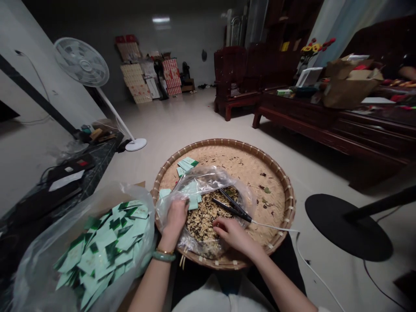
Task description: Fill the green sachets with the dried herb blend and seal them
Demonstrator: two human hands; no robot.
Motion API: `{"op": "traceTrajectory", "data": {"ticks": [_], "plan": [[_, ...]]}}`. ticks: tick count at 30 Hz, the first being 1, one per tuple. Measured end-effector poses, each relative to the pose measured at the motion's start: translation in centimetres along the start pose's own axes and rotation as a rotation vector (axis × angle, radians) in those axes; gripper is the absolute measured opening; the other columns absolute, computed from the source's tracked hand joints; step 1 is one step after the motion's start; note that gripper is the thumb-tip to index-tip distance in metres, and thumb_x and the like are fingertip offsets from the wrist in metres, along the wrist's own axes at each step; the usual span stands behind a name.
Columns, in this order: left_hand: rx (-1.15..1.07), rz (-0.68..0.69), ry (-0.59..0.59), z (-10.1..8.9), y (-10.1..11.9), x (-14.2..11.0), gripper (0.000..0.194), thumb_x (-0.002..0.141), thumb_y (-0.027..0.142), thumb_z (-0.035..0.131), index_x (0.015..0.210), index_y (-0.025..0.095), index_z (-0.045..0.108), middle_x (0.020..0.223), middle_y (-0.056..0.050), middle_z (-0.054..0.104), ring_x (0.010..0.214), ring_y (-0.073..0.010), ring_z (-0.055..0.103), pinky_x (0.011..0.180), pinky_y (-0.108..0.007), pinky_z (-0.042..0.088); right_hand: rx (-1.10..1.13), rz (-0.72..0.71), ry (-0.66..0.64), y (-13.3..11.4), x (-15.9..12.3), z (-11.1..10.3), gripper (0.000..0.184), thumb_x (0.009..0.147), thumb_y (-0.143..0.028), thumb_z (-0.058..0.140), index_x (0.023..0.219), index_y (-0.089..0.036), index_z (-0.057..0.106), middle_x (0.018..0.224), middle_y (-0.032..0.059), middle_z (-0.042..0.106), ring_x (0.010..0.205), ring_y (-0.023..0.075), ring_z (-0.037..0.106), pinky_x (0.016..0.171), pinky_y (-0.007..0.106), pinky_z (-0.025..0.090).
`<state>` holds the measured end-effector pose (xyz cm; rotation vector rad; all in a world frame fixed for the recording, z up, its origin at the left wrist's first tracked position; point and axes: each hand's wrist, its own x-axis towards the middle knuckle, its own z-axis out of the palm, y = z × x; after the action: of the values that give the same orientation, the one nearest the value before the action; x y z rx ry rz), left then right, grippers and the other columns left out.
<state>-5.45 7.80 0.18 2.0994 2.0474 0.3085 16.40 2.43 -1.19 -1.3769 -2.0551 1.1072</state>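
Plastic bag — glare half-hiding pale green sachets

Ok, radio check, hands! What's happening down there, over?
Left hand: at a pale green sachet, by a clear plastic bag. Right hand: beside black corded tongs, above a loose dried mix. Bag on round bamboo tray.

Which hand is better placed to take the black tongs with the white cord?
Right, I judge. The right hand rests just beside the black tongs, close to their corded end, above the dried mix in the clear plastic bag. The left hand is farther away, at the pale green sachets.
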Motion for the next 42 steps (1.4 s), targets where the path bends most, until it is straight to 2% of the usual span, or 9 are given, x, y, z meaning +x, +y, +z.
{"op": "traceTrajectory", "data": {"ticks": [4, 7, 13, 17, 21, 24, 33, 42], "plan": [[0.043, -0.002, -0.028, -0.1, 0.0, 0.0, 0.032, 0.085, 0.015, 0.049, 0.115, 0.012, 0.059, 0.104, -0.015, 0.068, 0.099, -0.0245, 0.063, 0.091, -0.035, 0.043, 0.004, -0.008, -0.001, 0.2, -0.1, 0.2, 0.017, 0.085, -0.025, 0.051, 0.088, -0.018, 0.066, 0.085, 0.0041, 0.069, 0.077, 0.0171, 0.061, 0.067, 0.023, 0.041], [0.061, 0.011, -0.058, -0.1, 0.0, 0.2, 0.029, 0.085, 0.015, 0.049, 0.112, 0.013, 0.061, 0.106, -0.014, 0.068, 0.100, -0.0230, 0.062, 0.092, -0.033, 0.042, 0.004, -0.010, 0.000, 0.3, -0.1, 0.2, 0.016, 0.085, -0.024, 0.052, 0.088, -0.018, 0.066, 0.085, 0.0044, 0.069, 0.078, 0.0172, 0.061, 0.069, 0.023, 0.041], [0.095, 0.020, -0.068, -0.4, -0.5, 0.7, 0.035, 0.082, 0.018, 0.055, 0.116, 0.013, 0.058, 0.123, -0.017, 0.059, 0.112, -0.0265, 0.056, 0.095, -0.035, 0.040, 0.004, -0.018, -0.011, 0.0, -0.2, 0.2, 0.016, 0.085, -0.024, 0.052, 0.089, -0.018, 0.066, 0.088, 0.0050, 0.069, 0.081, 0.0179, 0.062, 0.072, 0.024, 0.042], [0.096, 0.018, -0.065, -0.6, -0.4, 0.6, 0.030, 0.082, 0.018, 0.056, 0.112, 0.015, 0.061, 0.114, -0.014, 0.065, 0.106, -0.0248, 0.060, 0.092, -0.034, 0.042, -0.002, -0.007, -0.011, 0.0, -0.2, 0.2, 0.016, 0.085, -0.024, 0.052, 0.090, -0.018, 0.066, 0.088, 0.0054, 0.069, 0.082, 0.0182, 0.062, 0.072, 0.024, 0.043], [0.100, 0.008, -0.034, -0.5, -0.2, 0.2, 0.033, 0.085, 0.019, 0.052, 0.117, 0.013, 0.058, 0.107, -0.015, 0.068, 0.099, -0.0243, 0.063, 0.088, -0.034, 0.044, 0.000, -0.007, -0.011, 0.1, -0.2, 0.3, 0.016, 0.085, -0.025, 0.052, 0.091, -0.018, 0.066, 0.088, 0.0050, 0.069, 0.082, 0.0182, 0.062, 0.073, 0.025, 0.043], [0.104, -0.003, -0.015, -0.5, 0.0, -0.1, 0.029, 0.086, 0.020, 0.049, 0.112, 0.012, 0.062, 0.102, -0.015, 0.070, 0.094, -0.0246, 0.065, 0.085, -0.034, 0.045, -0.002, -0.014, -0.006, 0.1, -0.2, 0.3, 0.015, 0.085, -0.024, 0.053, 0.090, -0.018, 0.066, 0.087, 0.0050, 0.069, 0.081, 0.0180, 0.062, 0.072, 0.024, 0.043], [0.137, -0.019, 0.032, -0.4, 0.0, 0.0, 0.030, 0.085, 0.018, 0.049, 0.112, 0.016, 0.064, 0.101, -0.013, 0.071, 0.091, -0.0235, 0.066, 0.084, -0.032, 0.046, 0.003, -0.015, 0.003, 0.0, -0.3, 0.2, 0.014, 0.084, -0.022, 0.054, 0.089, -0.018, 0.066, 0.088, 0.0051, 0.069, 0.081, 0.0176, 0.062, 0.072, 0.024, 0.042], [0.179, -0.051, 0.065, 0.1, -0.2, -0.3, 0.031, 0.088, 0.023, 0.045, 0.110, 0.015, 0.065, 0.094, -0.014, 0.072, 0.083, -0.0264, 0.067, 0.080, -0.035, 0.048, 0.005, -0.026, 0.006, 0.3, -0.3, 0.4, 0.015, 0.084, -0.023, 0.053, 0.090, -0.017, 0.066, 0.088, 0.0053, 0.069, 0.082, 0.0179, 0.062, 0.072, 0.024, 0.043]]}}
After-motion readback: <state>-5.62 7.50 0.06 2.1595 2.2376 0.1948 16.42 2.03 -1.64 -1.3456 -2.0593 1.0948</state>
